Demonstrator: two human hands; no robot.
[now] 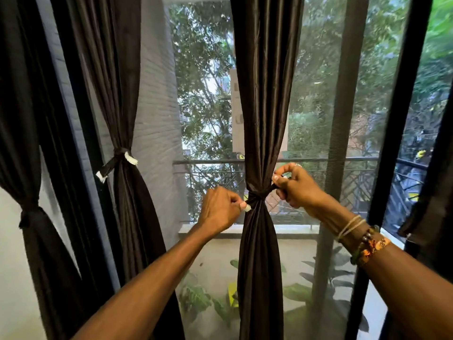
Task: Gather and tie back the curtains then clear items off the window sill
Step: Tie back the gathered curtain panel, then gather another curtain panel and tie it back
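Curtain (263, 94) hangs mid window (318, 106), cinched by its tie (257, 196) | likely soft, light, slippery; hold the tie ends, not the folds | your left hand (220, 209) pinches one end; your right hand (294, 187) pinches the other

Centre curtain (264, 94) is bunched at the waist by a dark tie (257, 196). Left hand (220, 212) pinches the tie's white-tipped end and right hand (296, 187) pinches the other end, one on each side of the knot. Left of it, second curtain (122, 94) is cinched with a white-tipped band (117, 161) and third curtain (29, 168) is cinched at the frame edge; bracelets (362, 244) on the right wrist, railing (318, 160) and trees (203, 69) behind the glass.
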